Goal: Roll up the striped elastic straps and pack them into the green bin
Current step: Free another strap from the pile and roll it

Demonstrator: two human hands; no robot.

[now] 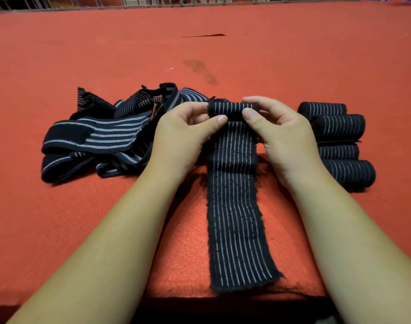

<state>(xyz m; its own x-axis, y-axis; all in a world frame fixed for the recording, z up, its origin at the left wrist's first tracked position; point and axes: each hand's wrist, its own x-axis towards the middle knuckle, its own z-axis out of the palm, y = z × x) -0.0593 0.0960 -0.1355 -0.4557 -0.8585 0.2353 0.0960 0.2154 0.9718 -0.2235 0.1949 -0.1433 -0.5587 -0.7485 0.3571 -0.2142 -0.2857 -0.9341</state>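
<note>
1. Black ribbed elastic strap with thin white stripes (234, 206): flat and fuzzy-edged. It runs from the worktop's near edge toward the middle, and its far end is wound into a small tight roll (232, 108).
2. My left hand (188, 132) and my right hand (281, 132): each pinches one end of that roll between thumb and fingers.
3. Loose heap of striped straps (101, 136): tangled, just left of my left hand.
4. Four finished rolls (340, 127): soft cylinders in a row beside my right wrist.
5. Orange-red felted worktop cover (293, 54): a wide stretch reaches the far edge.
</note>
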